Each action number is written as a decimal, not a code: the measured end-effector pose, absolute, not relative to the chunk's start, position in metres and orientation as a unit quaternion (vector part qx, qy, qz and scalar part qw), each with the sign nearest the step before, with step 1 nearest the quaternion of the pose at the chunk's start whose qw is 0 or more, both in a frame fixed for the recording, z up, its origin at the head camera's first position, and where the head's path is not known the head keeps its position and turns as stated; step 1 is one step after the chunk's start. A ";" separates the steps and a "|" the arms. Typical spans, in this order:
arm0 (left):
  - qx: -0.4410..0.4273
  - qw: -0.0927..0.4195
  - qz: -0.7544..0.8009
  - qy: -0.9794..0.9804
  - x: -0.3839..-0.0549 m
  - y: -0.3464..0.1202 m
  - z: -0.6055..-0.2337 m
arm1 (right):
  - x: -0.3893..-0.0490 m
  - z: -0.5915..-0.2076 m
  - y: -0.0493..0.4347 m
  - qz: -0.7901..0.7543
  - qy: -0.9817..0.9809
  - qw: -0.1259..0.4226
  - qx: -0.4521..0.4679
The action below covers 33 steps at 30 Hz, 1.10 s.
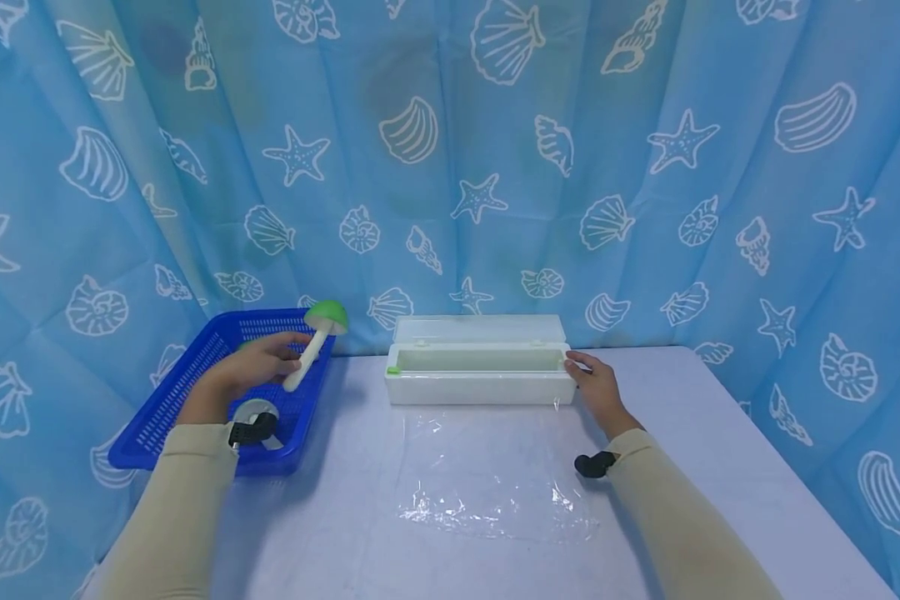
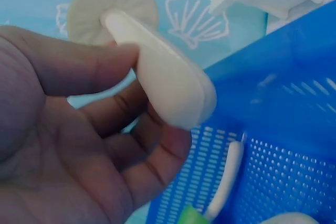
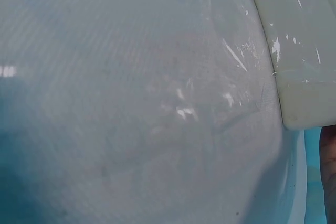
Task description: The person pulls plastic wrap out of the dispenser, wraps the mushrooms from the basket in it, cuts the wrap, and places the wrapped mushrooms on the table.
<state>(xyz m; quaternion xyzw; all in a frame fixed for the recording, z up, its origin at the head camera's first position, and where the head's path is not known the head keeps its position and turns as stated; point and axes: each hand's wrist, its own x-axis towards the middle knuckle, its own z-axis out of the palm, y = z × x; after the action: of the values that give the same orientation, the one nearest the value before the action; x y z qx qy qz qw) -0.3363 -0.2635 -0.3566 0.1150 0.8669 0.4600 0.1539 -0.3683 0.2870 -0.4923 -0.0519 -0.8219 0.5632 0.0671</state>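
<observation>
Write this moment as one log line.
left hand: holds green-capped mushroom by stem; right hand: at white box's right end; lid: raised

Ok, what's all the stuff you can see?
Table: 1, white, centre
Mushroom-shaped thing: 1, green and white, in left hand
Basket: 1, blue, table's left side
Basket items: at least 2, green, white, inside
Open box: 1, white, table's far side
Small tab: 1, green, box's left end
Film: 1, clear, in front of box
Curtain: 1, blue with white shells, behind
Wrist devices: 2, black, wrists
Sleeves: 2, beige, arms
Left hand: 1, by basket
Right hand: 1, at box
</observation>
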 end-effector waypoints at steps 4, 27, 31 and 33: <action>0.148 0.150 0.440 0.873 -0.339 -0.250 -0.355 | -0.368 -0.493 0.287 0.569 -0.818 0.074 -0.047; 0.291 0.140 0.313 0.893 -0.330 -0.152 -0.364 | -0.364 -0.491 0.287 0.556 -0.826 0.068 -0.059; 0.294 0.153 0.294 0.897 -0.330 -0.140 -0.372 | -0.364 -0.491 0.286 0.561 -0.824 0.059 -0.065; 0.295 0.160 0.288 0.897 -0.330 -0.134 -0.377 | -0.364 -0.491 0.286 0.562 -0.823 0.055 -0.064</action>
<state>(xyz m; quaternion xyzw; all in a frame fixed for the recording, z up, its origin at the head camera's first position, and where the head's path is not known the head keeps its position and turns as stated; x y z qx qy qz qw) -0.3302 -0.1343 -0.3775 0.2950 0.8970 0.2877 0.1600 -0.3643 0.2856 -0.4912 -0.0640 -0.8227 0.5622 0.0547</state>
